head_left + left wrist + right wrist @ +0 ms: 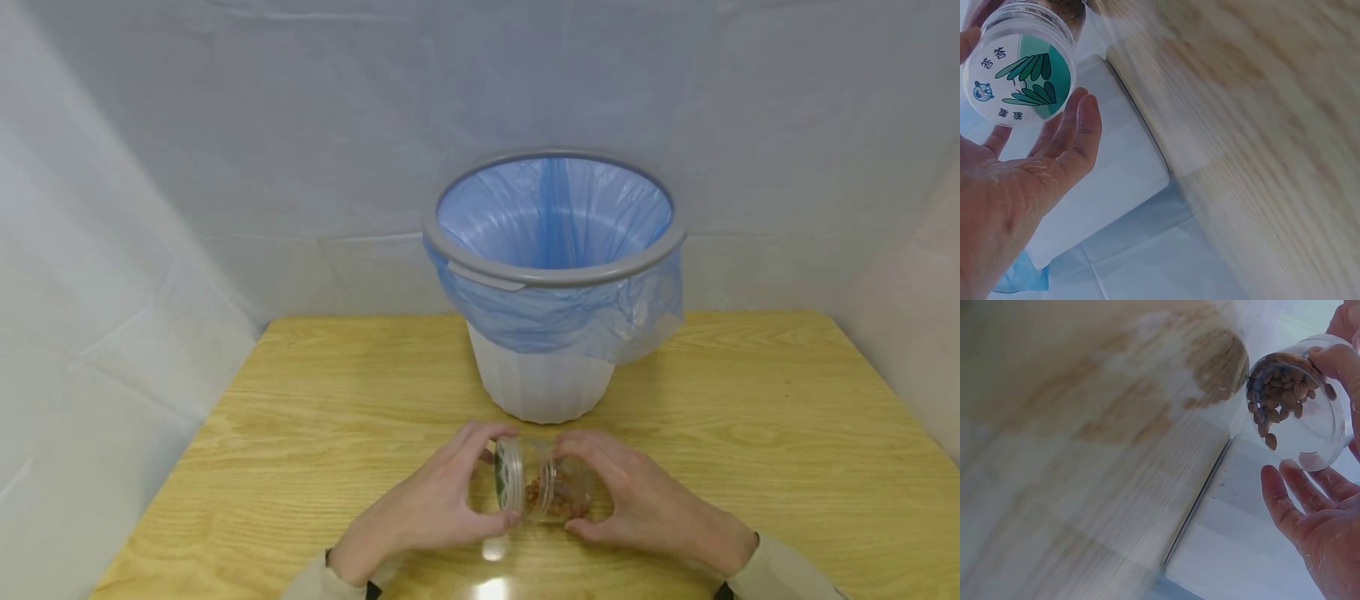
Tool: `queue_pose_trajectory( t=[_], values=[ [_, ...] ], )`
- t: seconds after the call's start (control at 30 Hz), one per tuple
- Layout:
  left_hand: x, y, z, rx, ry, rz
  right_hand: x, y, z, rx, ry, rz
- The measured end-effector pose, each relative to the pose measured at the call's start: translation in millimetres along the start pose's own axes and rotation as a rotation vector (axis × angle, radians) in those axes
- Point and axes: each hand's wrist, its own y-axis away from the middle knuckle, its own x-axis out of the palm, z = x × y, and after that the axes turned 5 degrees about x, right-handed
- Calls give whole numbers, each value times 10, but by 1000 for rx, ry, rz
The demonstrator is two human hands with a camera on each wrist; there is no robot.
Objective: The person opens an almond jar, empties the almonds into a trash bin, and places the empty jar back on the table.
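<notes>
2 pale sleeves [783, 571] come in at the near edge, over the wood-grain bench [337, 400]. Beyond them, the left hand [442, 500] grips the lidded end of a clear jar [534, 475], thumb on the near side, fingers on the far side; the right hand [645, 500] grasps its base end likewise. The jar is on its side between the 2 hands, brown nuts [1285, 390] inside, its white-and-green lid [1019, 72] facing left. Just behind stands 1 white bin [540, 387], lined with a blue bag [525, 321] under a grey ring [555, 277]. Pale sheeting [300, 125] hangs farthest back.
</notes>
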Motion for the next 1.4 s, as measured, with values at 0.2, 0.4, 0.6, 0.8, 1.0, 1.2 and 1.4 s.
queue_pose_trajectory(
  t=[0.2,0.4,0.6,0.8,1.0,1.2,1.4],
  values=[
    [-23,2,22,-26,-24,-15,-2,-9,1,4,2,-5],
    [-37,14,67,-86,8,-16,-15,-18,5,33,-2,-4],
    [-21,31,104,-54,-43,12,-11,-13,11,59,-3,-5],
    [-42,42,116,-70,-73,78,-14,-8,8,80,-10,9],
    [-50,58,135,-65,-121,145,-53,19,18,131,11,45],
    [-30,72,152,-50,-146,178,-94,39,21,168,31,89],
    [-21,92,148,-27,-161,175,-97,62,17,218,31,121]
  ],
)
